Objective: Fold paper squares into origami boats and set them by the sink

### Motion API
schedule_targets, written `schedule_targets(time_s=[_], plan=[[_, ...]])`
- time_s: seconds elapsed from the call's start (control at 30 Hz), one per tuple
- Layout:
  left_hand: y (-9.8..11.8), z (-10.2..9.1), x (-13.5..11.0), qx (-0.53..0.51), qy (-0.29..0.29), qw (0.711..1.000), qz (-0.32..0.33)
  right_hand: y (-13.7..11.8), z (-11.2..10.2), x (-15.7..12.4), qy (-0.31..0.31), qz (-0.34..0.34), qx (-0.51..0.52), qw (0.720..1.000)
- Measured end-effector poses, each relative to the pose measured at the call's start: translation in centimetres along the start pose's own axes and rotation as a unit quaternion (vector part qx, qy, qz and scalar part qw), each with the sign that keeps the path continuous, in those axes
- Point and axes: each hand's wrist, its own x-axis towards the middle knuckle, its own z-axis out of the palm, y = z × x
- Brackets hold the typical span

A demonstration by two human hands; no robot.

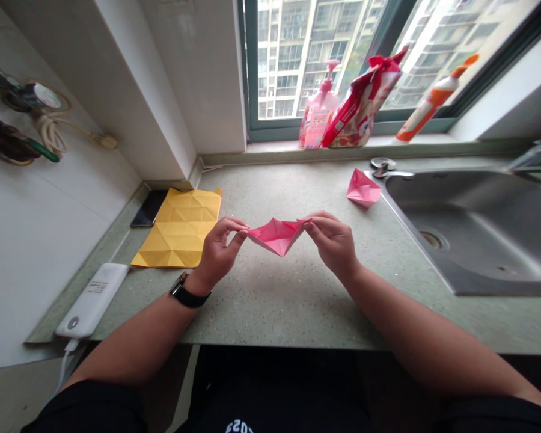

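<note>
A pink folded paper boat (277,237) is held up over the counter, stretched between my two hands. My left hand (223,246) pinches its left tip between thumb and fingers; a dark watch sits on that wrist. On the other side, my right hand (333,240) pinches the right tip in the same way. The boat's middle is spread apart, with a peak at the back and a point toward me. Another pink folded paper piece (363,189) stands on the counter beyond my right hand. Creased yellow paper (178,228) lies flat to the left of my left hand.
A white power bank (92,300) with a cable lies at the counter's left edge. A dark phone (148,208) is partly under the yellow paper. The steel sink (460,282) is at right. A pump bottle (318,114), red bag (365,102) and orange-white bottle (428,105) stand on the sill.
</note>
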Motion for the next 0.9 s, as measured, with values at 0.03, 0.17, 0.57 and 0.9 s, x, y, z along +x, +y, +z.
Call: schedule_targets(time_s=[0.03, 0.17, 0.57, 0.9], plan=[[-0.1, -0.1, 0.1, -0.004, 0.005, 1.000, -0.010, 0.2, -0.1, 0.0, 0.014, 0.011, 0.010, 1.000], [-0.9, -0.3, 0.3, -0.001, 0.033, 0.998, -0.055, 1.1, -0.3, 0.2, 0.042, 0.053, 0.039, 0.997], [-2.8, -0.3, 0.0, 0.073, 0.025, 0.995, -0.058, 1.6, -0.2, 0.3, 0.093, 0.055, 0.052, 0.993], [0.7, 0.1, -0.9, 0.332, -0.151, 0.917, 0.161, -1.4, 0.3, -0.2, 0.002, -0.069, -0.086, 0.994]])
